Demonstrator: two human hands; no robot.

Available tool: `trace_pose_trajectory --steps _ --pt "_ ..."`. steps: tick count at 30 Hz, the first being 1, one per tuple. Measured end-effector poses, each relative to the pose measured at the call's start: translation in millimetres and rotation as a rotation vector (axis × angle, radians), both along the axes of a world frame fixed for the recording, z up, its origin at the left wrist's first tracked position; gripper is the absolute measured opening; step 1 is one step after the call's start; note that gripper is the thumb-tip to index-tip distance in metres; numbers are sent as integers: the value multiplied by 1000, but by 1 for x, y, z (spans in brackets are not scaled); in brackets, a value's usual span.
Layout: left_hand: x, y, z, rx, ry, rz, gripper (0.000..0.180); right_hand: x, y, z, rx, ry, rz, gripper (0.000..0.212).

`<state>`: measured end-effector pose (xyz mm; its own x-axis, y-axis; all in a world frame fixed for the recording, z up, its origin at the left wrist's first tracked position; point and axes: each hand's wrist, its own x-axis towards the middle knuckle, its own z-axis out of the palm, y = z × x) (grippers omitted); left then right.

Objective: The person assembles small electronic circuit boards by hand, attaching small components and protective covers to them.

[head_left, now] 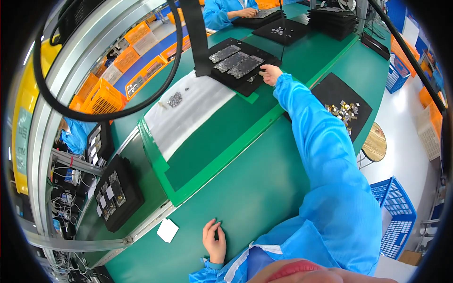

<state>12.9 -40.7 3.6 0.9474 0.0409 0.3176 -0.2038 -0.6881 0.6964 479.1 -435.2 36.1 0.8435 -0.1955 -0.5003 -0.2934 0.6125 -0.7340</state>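
Note:
My right arm reaches far across the green table, and my right hand (270, 75) is at the right edge of a black foam pad (246, 89). Its thumb and fingers come together in a pinch; whatever is between them is too small to make out. On that pad lie several flat, grey metal plates (245, 65) side by side, with a few small shiny pieces (251, 79) close to my fingertips. Nearer to me, my left hand (215, 241) rests on the table with loosely parted fingers and holds nothing. White square cards (167, 230) lie to its left.
A white sheet (181, 115) carries a small pile of metal pieces (175, 99). Right of my arm, a black pad (363, 113) holds loose gold and silver parts (347, 112). Stacked black trays (130, 198) stand at left. A co-worker's hand (247, 12) works at the far end.

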Motion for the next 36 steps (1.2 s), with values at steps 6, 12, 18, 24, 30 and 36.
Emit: trace_pose_trajectory --steps 6,12,18,24,30,36 --pt "5 -7 -12 8 23 66 16 37 -16 -12 -561 -185 -133 27" --pt "4 -10 -11 37 1 114 16 25 9 12 149 -195 3 26" --pt "9 0 -7 54 -56 134 16 23 27 11 426 -252 221 25" --pt "2 7 -7 -22 -49 65 14 13 39 -1 378 -186 87 26" --pt "12 4 -9 21 -94 -24 14 -68 64 -8 572 -246 90 35" --pt "61 -27 -5 -806 328 -327 46 -232 85 3 566 -340 283 31"
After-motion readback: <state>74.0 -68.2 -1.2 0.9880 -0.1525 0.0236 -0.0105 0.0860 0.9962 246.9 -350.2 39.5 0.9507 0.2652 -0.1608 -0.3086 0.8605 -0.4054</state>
